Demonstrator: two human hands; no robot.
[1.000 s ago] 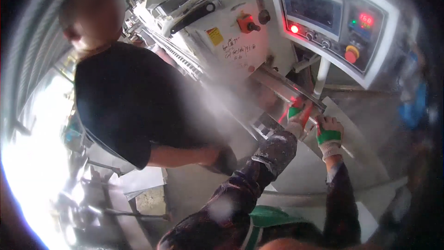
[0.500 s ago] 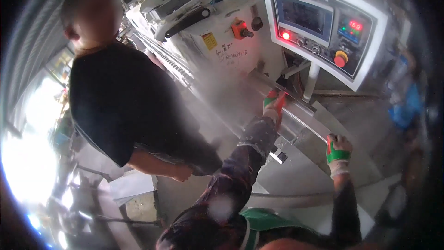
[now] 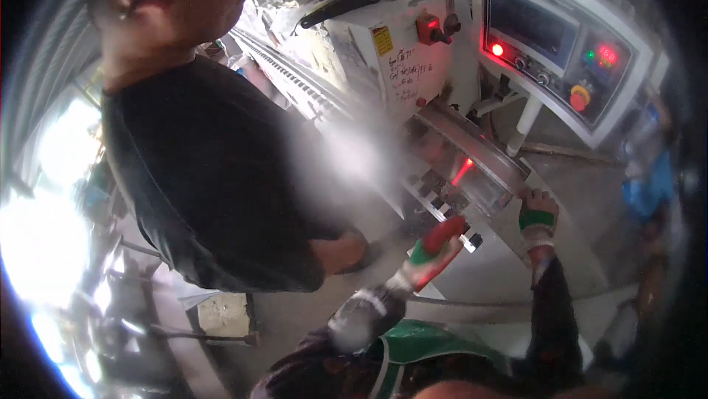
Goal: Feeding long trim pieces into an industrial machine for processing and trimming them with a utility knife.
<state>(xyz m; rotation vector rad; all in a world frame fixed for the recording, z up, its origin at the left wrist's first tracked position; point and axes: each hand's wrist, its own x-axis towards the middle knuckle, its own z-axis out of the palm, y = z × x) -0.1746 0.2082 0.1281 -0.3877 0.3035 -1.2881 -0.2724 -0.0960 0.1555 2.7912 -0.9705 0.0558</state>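
Left gloved hand (image 3: 436,248) blurred in front of the metal feed bed (image 3: 484,191), openness unclear; right gloved hand (image 3: 538,216) half-curled at the bed's right end; either's hold I cannot tell

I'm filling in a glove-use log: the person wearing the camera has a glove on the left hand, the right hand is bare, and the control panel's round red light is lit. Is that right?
Not quite: the right hand is gloved too, in white and green, as the head view shows. The left hand is gloved, and the round red light on the control panel is lit.
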